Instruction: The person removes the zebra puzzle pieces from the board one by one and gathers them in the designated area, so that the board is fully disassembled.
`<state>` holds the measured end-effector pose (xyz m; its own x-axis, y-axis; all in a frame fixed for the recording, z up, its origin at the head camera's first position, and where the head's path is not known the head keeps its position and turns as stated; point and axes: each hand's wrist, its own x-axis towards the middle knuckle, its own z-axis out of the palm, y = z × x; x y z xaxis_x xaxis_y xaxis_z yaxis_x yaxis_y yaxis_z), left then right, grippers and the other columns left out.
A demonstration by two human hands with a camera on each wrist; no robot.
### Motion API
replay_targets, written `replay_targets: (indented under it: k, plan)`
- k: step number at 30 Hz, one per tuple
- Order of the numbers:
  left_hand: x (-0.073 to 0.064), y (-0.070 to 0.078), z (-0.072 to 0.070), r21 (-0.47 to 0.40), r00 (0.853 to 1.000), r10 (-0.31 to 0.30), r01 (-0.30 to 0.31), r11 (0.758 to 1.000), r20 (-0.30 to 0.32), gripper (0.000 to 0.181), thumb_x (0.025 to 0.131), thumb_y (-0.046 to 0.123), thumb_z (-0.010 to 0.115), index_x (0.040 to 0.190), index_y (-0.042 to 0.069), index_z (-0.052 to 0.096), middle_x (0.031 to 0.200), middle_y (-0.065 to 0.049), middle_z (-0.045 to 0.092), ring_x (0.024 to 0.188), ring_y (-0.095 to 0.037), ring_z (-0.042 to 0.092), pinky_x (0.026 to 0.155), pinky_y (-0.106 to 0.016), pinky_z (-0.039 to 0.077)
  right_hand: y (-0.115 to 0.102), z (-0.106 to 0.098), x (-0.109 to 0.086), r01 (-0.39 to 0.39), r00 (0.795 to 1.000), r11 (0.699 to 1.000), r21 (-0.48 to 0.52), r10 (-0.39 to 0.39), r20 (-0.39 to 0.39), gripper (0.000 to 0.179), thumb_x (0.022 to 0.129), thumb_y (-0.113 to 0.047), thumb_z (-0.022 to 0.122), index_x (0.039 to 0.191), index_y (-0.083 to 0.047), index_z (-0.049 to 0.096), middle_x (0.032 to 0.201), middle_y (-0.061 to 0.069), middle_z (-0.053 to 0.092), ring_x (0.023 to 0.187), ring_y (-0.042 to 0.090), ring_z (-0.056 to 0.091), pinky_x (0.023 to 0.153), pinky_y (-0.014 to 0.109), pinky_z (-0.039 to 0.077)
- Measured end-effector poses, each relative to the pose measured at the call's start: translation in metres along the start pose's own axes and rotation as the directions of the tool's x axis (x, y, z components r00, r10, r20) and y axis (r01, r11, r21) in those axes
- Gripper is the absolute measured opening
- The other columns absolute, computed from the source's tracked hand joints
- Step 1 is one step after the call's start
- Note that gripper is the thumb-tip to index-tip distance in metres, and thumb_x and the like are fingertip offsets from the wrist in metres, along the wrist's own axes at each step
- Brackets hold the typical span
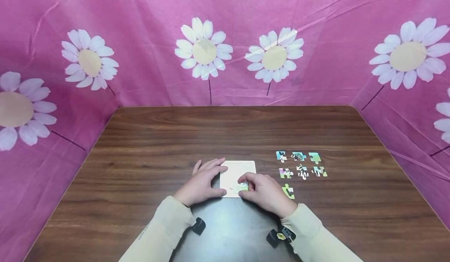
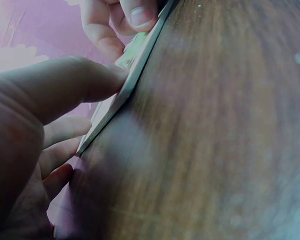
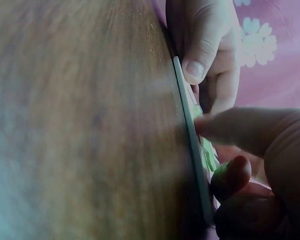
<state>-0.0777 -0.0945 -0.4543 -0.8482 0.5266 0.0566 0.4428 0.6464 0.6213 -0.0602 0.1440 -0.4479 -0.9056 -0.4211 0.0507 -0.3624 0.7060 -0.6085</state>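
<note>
A pale, square puzzle tray [image 1: 232, 172] with a raised rim lies on the table in front of me. Along its left side rests my left hand [image 1: 201, 183], fingers spread over the far left corner and thumb on the near edge. A green and white puzzle piece [image 1: 242, 188] is at the tray's near right part. My right hand [image 1: 265, 191] pinches this piece between thumb and bent fingers, low over the tray. From the right wrist view, green parts of the piece [image 3: 209, 156] show beside the thumb; the fingers hide some of it.
To the right of the tray, several loose puzzle pieces lie in rows, among them a green and blue one [image 1: 315, 157] and a green one [image 1: 288, 191] close to my right wrist. The brown wooden table [image 1: 168, 137] ends at a pink flowered cloth [image 1: 147, 58].
</note>
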Motion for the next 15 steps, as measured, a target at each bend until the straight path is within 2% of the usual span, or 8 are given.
replay_targets:
  k: [6, 12, 15]
  plan:
    - [0.0000, 0.0007, 0.0011, 0.005, 1.000, 0.006, -0.006, 1.000, -0.008, 0.064, 0.080, 0.028, 0.079, 0.137, 0.009, 0.059, 0.157, -0.008, 0.041, 0.146, -0.031, 0.034, 0.117, -0.064, 0.003, 0.0006, 0.0016, -0.0013, 0.024, 0.999, 1.000, -0.003, -0.024, -0.027, 0.018, 0.084, -0.020, 0.078, 0.101, -0.021, 0.074, 0.065, -0.017, 0.047, 0.057, -0.002, 0.043, 0.054, 0.022, 0.037]
    - [-0.0004, 0.0014, 0.0006, 0.007, 1.000, 0.000, 0.000, 1.000, 0.005, 0.064, 0.080, 0.030, 0.079, 0.138, 0.010, 0.059, 0.158, -0.008, 0.040, 0.146, -0.029, 0.033, 0.117, -0.065, 0.003, -0.0003, 0.0018, -0.0040, 0.018, 0.999, 1.000, -0.009, -0.018, -0.051, 0.025, 0.081, -0.017, 0.079, 0.105, -0.024, 0.077, 0.081, -0.012, 0.053, 0.069, 0.004, 0.047, 0.062, 0.023, 0.040]
    - [-0.0003, 0.0020, 0.0003, 0.013, 1.000, 0.002, -0.002, 1.000, 0.001, 0.064, 0.080, 0.030, 0.079, 0.138, 0.010, 0.059, 0.158, -0.008, 0.041, 0.146, -0.029, 0.034, 0.117, -0.065, 0.003, -0.0006, 0.0008, -0.0044, 0.011, 0.999, 1.000, 0.005, -0.011, -0.050, 0.027, 0.080, -0.016, 0.079, 0.106, -0.025, 0.077, 0.086, -0.010, 0.055, 0.069, 0.004, 0.046, 0.061, 0.024, 0.040]
